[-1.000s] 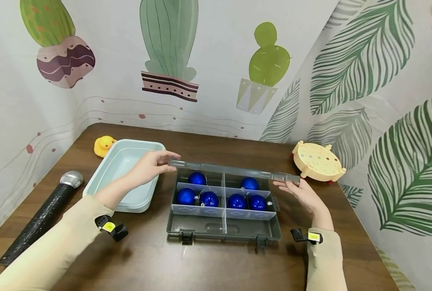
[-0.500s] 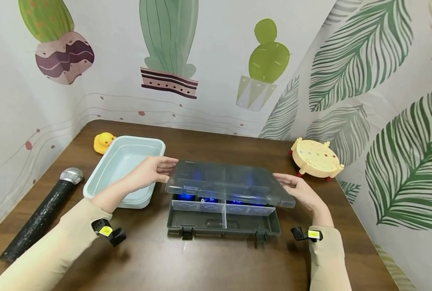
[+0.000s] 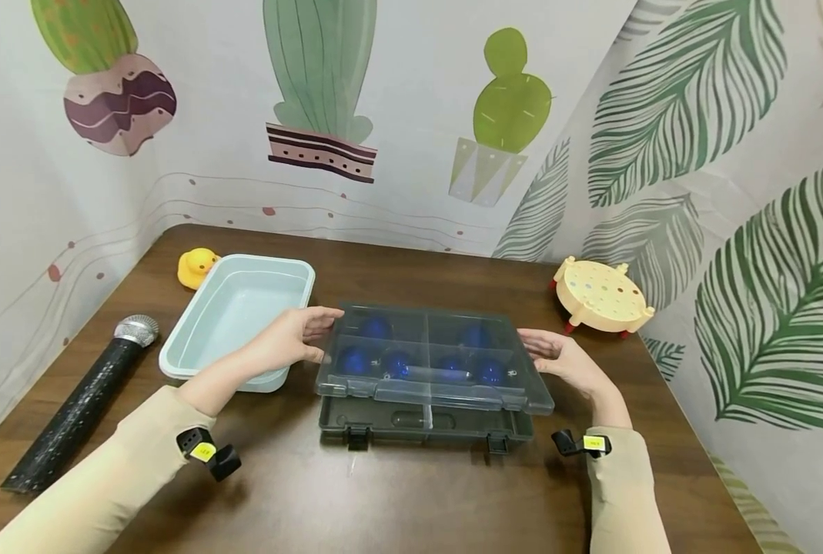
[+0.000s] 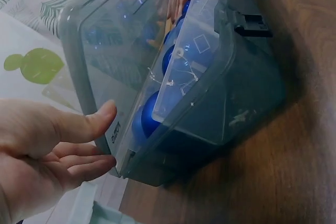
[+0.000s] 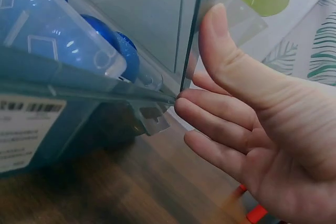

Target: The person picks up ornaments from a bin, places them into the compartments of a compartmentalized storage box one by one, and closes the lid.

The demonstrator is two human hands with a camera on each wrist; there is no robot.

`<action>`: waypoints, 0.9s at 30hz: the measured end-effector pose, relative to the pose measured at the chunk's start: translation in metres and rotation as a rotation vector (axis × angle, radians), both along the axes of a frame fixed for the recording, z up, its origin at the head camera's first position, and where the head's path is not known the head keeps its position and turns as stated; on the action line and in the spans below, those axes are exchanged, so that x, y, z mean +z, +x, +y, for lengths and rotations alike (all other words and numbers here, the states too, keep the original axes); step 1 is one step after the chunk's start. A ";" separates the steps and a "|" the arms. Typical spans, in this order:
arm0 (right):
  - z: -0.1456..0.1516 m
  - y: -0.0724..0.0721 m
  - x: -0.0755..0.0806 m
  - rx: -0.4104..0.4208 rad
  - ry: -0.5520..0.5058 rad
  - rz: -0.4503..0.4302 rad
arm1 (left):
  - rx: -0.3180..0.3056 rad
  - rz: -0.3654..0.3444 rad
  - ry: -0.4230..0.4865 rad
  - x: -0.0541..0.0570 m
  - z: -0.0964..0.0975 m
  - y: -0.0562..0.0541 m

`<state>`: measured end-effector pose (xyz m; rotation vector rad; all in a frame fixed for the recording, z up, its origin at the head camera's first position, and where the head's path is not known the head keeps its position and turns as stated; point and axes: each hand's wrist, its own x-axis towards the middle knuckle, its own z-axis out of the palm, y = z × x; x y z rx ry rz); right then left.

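Observation:
A grey translucent plastic organizer box (image 3: 376, 415) sits on the table, its hinged lid (image 3: 411, 394) tilted partway down over the base. Several shiny blue Christmas balls (image 4: 151, 113) lie in its back compartments and show dimly through the lid in the head view. Clear dividers (image 4: 191, 43) split the inside. At the lid's left edge is my left hand (image 3: 289, 338), thumb and fingertips touching it, fingers nearly straight. My right hand (image 3: 569, 365) is at the opposite edge, its thumb against the lid and its fingers extended by the hinge corner.
A pale blue tray (image 3: 175, 350) stands left of the box, beside a yellow rubber duck (image 3: 197, 268). A black microphone (image 3: 81, 412) lies at the far left. Toward the back right is a cream round toy (image 3: 601, 294) with red-tipped feet. A patterned cloth backs the table.
The lid has swung forward and down from nearly upright, now covering the balls. Both hands have followed it along the sides.

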<state>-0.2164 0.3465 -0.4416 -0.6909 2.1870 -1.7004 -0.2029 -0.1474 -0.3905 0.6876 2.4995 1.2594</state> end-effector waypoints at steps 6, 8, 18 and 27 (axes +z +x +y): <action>-0.002 -0.002 -0.002 -0.001 -0.002 0.007 | -0.004 -0.013 -0.013 -0.001 0.002 0.004; -0.002 -0.002 -0.003 -0.002 0.007 0.011 | -0.002 -0.019 -0.026 -0.002 0.003 0.006; -0.002 -0.001 -0.008 0.042 -0.001 0.024 | 0.009 -0.019 -0.103 -0.004 0.009 0.009; 0.001 -0.001 -0.009 0.069 0.023 0.023 | -0.011 -0.005 -0.213 -0.002 0.014 0.008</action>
